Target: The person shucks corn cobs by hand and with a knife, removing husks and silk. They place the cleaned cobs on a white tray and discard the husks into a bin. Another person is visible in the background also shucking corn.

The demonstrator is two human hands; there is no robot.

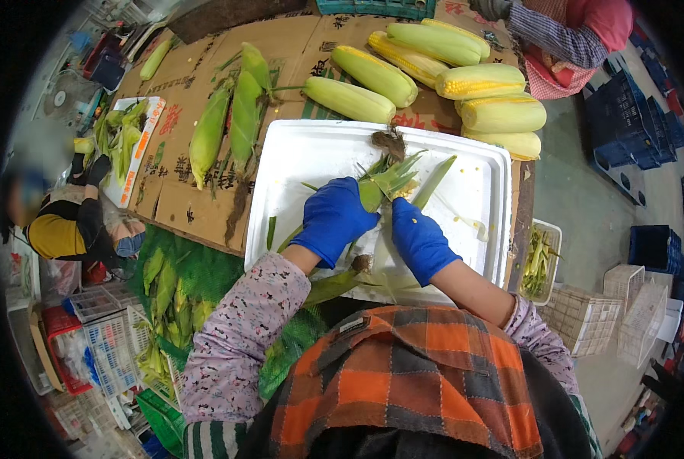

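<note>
Over a white foam tray [491, 229], both my blue-gloved hands are on a corn cob [388, 183] in green husk. My left hand [336, 220] is closed around its left side. My right hand [422, 241] is closed at its right side, next to a few yellow kernels showing through torn husk. Brown silk [390, 142] hangs beyond the cob on the tray. Loose husk leaves [437, 182] and scattered kernels lie around my hands. A stalk end [363, 263] and green husk [330, 288] sit at the tray's near edge.
Cardboard [197, 69] covers the table. Peeled cobs [483, 80] are piled beyond the tray; unpeeled cobs [245, 115] lie at its left. A green net sack [170, 291] of corn stands at lower left. Co-workers [70, 222] are at left and far right. White crates [579, 317] stand right.
</note>
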